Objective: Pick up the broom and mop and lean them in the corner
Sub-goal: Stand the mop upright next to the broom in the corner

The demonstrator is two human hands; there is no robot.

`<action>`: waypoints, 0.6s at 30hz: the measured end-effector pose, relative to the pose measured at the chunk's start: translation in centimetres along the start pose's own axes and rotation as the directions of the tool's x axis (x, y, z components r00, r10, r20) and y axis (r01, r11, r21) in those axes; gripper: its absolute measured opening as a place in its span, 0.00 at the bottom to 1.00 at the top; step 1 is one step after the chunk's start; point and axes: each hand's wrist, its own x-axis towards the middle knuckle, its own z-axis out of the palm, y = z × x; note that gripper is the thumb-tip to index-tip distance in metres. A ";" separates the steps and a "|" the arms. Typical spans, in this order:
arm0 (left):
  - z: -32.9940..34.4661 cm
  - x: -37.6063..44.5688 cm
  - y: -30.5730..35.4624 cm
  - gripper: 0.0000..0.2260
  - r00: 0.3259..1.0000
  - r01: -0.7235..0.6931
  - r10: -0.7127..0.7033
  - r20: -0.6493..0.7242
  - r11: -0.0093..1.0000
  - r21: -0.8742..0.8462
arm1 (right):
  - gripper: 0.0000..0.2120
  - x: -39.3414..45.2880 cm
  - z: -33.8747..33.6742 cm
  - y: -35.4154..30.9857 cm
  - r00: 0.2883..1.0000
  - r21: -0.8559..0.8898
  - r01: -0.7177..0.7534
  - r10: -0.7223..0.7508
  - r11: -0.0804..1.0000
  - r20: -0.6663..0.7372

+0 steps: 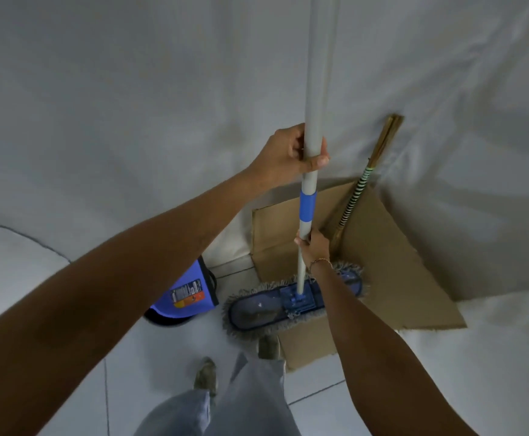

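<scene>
The mop (307, 202) has a grey pole with a blue band and a flat blue head (275, 305) with a grey fringe; it stands upright, its head over the floor and the edge of the cardboard. My left hand (291, 152) is wrapped around the pole high up. My right hand (312, 243) grips the pole lower, just under the blue band. The broom (356, 196), brown with a green-and-black striped wrap, leans in the corner where the white walls meet, its lower part behind my right wrist.
A sheet of brown cardboard (392, 262) lies on the floor in the corner. A blue bucket (187, 291) with a label stands left of the mop head. My feet (206, 376) are on white floor tiles just below the mop head.
</scene>
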 end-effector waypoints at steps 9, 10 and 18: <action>1.5 8.3 -6.2 0.12 0.990 0.143 -0.141 -0.028 0.980 0.141 | 0.10 9.9 -0.3 2.8 0.992 0.029 -0.079 0.076 0.996 0.097; 1.5 8.8 -7.0 0.11 0.989 0.151 -0.150 -0.017 0.973 0.175 | 0.10 10.7 0.0 3.2 0.991 0.021 -0.085 0.082 0.996 0.109; 3.1 12.2 -12.9 0.10 0.967 0.253 -0.255 -0.013 0.946 0.204 | 0.07 15.9 1.6 5.9 0.975 0.004 -0.167 0.165 0.986 0.152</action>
